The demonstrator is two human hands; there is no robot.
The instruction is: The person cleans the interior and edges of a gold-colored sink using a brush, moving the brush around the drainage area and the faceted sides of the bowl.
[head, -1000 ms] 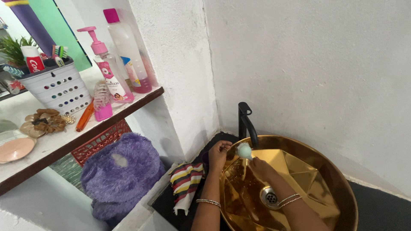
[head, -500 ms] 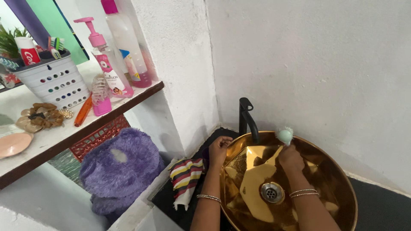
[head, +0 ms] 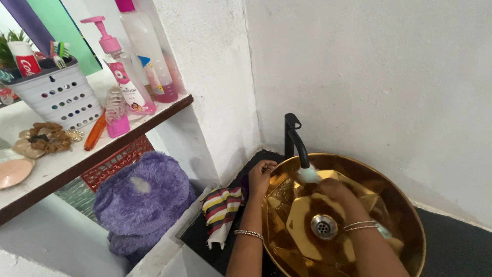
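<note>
A shiny gold faceted basin (head: 405, 215) sits on a dark counter, with a black tap (head: 295, 138) at its far rim and a metal drain (head: 324, 226) in the bottom. My left hand (head: 261, 176) grips the basin's left rim. My right hand (head: 333, 191) is inside the bowl, holding a pale green scrubber (head: 309, 175) against the inner wall just under the tap spout. The scrubber is blurred. Both wrists wear thin bangles.
A striped cloth (head: 222, 208) hangs over the counter edge left of the basin. A purple fluffy thing (head: 142, 197) and a red basket (head: 114, 166) lie below a shelf (head: 72, 164) with a pink pump bottle (head: 123, 72), a white perforated holder (head: 56, 97) and an orange comb (head: 95, 134).
My right hand swung the scrubber from under the tap up to the far rim, then back down inside the bowl below the spout. My left hand stayed on the rim.
</note>
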